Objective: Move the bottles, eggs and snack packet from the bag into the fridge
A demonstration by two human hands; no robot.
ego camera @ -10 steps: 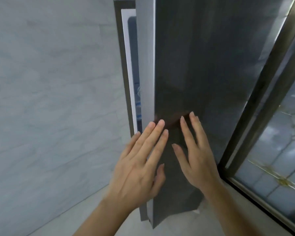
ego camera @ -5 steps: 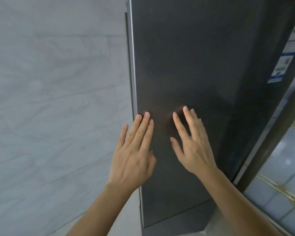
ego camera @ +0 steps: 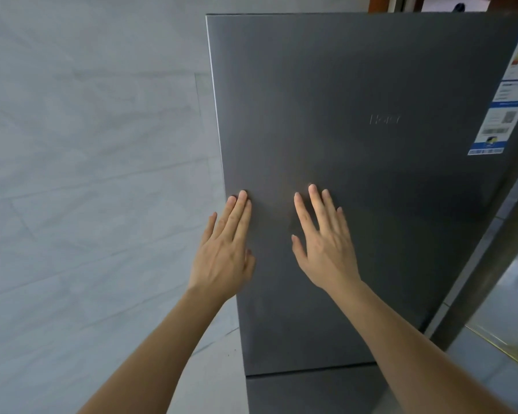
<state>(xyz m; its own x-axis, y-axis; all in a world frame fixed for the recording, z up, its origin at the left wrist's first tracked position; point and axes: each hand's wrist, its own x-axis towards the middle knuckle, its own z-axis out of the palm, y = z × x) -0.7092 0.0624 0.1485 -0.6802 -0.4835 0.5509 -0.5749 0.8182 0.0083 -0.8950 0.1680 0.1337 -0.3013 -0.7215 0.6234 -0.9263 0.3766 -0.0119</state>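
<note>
Head view: the grey fridge (ego camera: 371,85) stands right ahead, its upper door face-on, the left edge running close beside the pale tiled wall (ego camera: 87,174) and a seam parting it from the lower door (ego camera: 311,392). Both hands lie flat on it, fingers (ego camera: 237,216) straight and gripping nothing: the left hand (ego camera: 222,255) at the very left edge, the right hand (ego camera: 326,252) just beside it, nearer the middle. Label stickers (ego camera: 503,115) sit near the right edge, where a glass panel (ego camera: 506,309) stands close.

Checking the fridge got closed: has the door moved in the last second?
Yes. The door swung shut: the gap along its edge nearest the wall, which showed the interior, is gone.
</note>
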